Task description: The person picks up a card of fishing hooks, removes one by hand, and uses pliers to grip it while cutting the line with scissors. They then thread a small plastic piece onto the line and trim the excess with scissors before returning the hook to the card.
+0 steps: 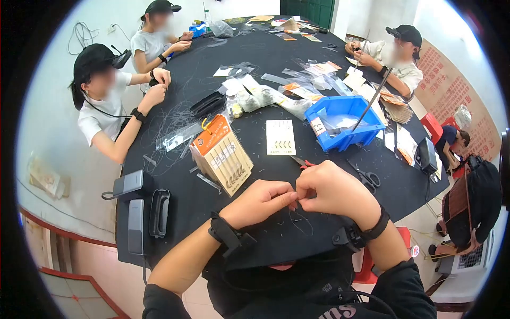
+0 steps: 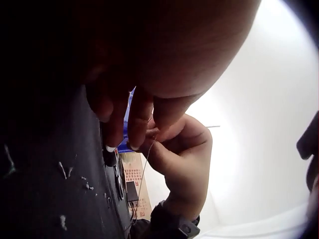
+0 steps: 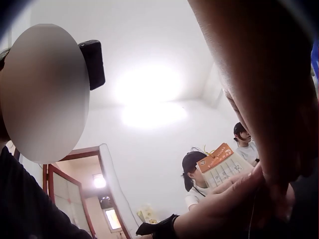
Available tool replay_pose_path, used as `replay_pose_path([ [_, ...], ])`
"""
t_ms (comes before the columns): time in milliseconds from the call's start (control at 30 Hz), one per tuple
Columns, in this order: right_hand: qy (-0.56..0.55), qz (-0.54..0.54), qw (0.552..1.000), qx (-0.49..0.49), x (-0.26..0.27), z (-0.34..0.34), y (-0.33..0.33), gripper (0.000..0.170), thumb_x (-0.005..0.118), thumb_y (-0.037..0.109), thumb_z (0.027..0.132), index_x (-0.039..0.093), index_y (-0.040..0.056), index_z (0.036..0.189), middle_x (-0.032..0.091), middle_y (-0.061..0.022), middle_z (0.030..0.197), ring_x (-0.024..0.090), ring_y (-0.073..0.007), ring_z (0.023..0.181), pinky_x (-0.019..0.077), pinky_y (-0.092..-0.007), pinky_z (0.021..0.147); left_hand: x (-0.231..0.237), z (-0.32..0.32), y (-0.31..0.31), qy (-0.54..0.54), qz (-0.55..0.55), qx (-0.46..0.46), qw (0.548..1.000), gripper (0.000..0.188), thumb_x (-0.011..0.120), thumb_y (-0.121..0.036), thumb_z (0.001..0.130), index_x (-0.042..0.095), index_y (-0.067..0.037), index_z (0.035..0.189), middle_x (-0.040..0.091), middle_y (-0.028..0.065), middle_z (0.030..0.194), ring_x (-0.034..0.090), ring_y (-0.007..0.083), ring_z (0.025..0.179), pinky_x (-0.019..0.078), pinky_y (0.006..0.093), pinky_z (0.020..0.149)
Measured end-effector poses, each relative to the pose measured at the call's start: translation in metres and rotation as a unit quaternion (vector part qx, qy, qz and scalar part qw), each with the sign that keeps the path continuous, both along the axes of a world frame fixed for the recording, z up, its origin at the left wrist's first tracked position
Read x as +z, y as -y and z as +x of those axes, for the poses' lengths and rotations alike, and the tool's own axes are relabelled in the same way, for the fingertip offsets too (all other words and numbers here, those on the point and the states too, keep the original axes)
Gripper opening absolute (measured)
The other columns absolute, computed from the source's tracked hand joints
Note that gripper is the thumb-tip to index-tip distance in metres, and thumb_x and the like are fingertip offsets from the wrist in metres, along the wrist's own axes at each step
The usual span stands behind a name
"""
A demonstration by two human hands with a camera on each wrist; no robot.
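My left hand and right hand meet fingertip to fingertip close over the black table's front edge. Between them they pinch a thin, clear fishing line, whose loose end hangs in a curve below the fingers. Whether a hook sits inside the pinch I cannot tell. Just beyond the hands lies a white card with a row of small hooks. Left of it stands a bundle of hook cards with an orange header. Scissors with red handles lie partly hidden behind my right hand.
Black scissors lie right of my hand. A blue bin holds clear plastic bags. Power banks and an open black case sit at the left edge. Loose line and packaging spread over the black tabletop. Several people sit around it.
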State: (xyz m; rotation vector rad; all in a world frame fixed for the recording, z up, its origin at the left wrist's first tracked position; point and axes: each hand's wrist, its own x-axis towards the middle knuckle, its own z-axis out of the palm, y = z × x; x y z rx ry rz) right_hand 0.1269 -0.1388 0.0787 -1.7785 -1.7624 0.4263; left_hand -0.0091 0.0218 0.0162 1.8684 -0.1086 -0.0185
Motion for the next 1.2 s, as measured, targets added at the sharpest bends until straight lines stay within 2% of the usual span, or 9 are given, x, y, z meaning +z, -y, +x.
replay_pose_path([
  [233,-0.054,-0.012,0.998,-0.025,0.006,-0.007,0.004,0.009,0.070,0.007,0.068,0.063,0.0025,0.067,0.063,-0.0103,0.062,0.063,-0.0242,0.058,0.0492,-0.0330,0.057,-0.006,-0.006,-0.001,0.056,0.008,-0.004,0.998,0.027,0.051,-0.023,0.101,0.065,-0.001,0.093,0.065,0.0032,0.084,0.056,0.0103,0.079,0.0446,0.0269,0.073],
  [267,-0.050,-0.006,0.998,-0.027,0.006,-0.008,0.004,0.009,0.070,0.007,0.068,0.063,0.0023,0.067,0.062,-0.0104,0.062,0.063,-0.0244,0.058,0.0493,-0.0331,0.057,-0.007,-0.006,0.000,0.076,0.010,-0.001,0.997,0.027,0.051,-0.023,0.101,0.065,-0.001,0.092,0.064,0.0032,0.083,0.055,0.0102,0.078,0.0442,0.0268,0.073],
  [367,-0.032,0.006,0.999,-0.038,0.006,-0.013,0.004,0.010,0.070,0.007,0.069,0.062,0.0018,0.066,0.062,-0.0108,0.062,0.063,-0.0255,0.058,0.0494,-0.0336,0.057,-0.003,-0.009,0.002,0.027,-0.006,0.016,0.999,0.026,0.052,-0.021,0.100,0.065,-0.001,0.090,0.064,0.0038,0.082,0.056,0.0107,0.078,0.0442,0.0270,0.072],
  [533,0.012,0.012,0.998,-0.058,0.003,-0.019,0.003,0.011,0.069,0.006,0.069,0.061,0.0012,0.065,0.062,-0.0125,0.062,0.063,-0.0280,0.060,0.0499,-0.0346,0.058,-0.005,-0.009,0.002,0.061,-0.007,0.012,0.998,0.026,0.052,-0.020,0.099,0.065,0.000,0.089,0.064,0.0048,0.080,0.057,0.0119,0.076,0.0452,0.0278,0.071],
  [767,-0.008,-0.015,0.998,-0.057,0.005,-0.021,0.001,0.012,0.069,0.006,0.068,0.059,0.0008,0.064,0.061,-0.0130,0.062,0.063,-0.0283,0.060,0.0494,-0.0352,0.058,-0.003,-0.011,0.002,0.083,-0.001,0.011,0.997,0.029,0.051,-0.021,0.100,0.066,0.000,0.087,0.065,0.0064,0.079,0.058,0.0140,0.074,0.0457,0.0284,0.071],
  [867,-0.008,-0.018,0.998,-0.060,0.003,-0.022,0.000,0.011,0.069,0.006,0.068,0.059,0.0007,0.064,0.060,-0.0130,0.062,0.062,-0.0281,0.059,0.0490,-0.0351,0.058,-0.005,-0.010,0.001,0.094,-0.005,0.007,0.996,0.023,0.055,-0.019,0.096,0.067,-0.001,0.087,0.067,0.0085,0.080,0.063,0.0184,0.073,0.0488,0.0300,0.069],
  [1033,0.011,-0.022,0.998,-0.061,0.000,-0.022,0.000,0.012,0.069,0.006,0.068,0.059,0.0006,0.063,0.060,-0.0126,0.061,0.062,-0.0275,0.060,0.0482,-0.0350,0.057,-0.003,-0.011,0.002,0.118,0.044,0.004,0.992,0.027,0.054,-0.020,0.098,0.066,-0.001,0.084,0.064,0.0082,0.077,0.060,0.0182,0.070,0.0471,0.0302,0.067],
  [1133,-0.016,-0.032,0.997,-0.069,0.002,-0.021,0.000,0.011,0.070,0.005,0.067,0.061,0.0000,0.067,0.061,-0.0122,0.062,0.064,-0.0258,0.062,0.0497,-0.0338,0.058,-0.001,-0.012,0.004,0.109,0.042,0.019,0.993,0.025,0.055,-0.018,0.096,0.066,0.000,0.083,0.063,0.0081,0.076,0.060,0.0175,0.069,0.0471,0.0297,0.066],
  [1200,-0.037,0.011,0.997,-0.073,0.001,-0.018,0.003,0.011,0.073,0.005,0.068,0.064,0.0001,0.072,0.062,-0.0114,0.066,0.064,-0.0236,0.064,0.0509,-0.0327,0.060,0.000,-0.013,0.003,0.100,0.041,0.028,0.994,0.025,0.056,-0.018,0.096,0.066,0.000,0.082,0.063,0.0077,0.075,0.059,0.0162,0.068,0.0469,0.0292,0.066],
])
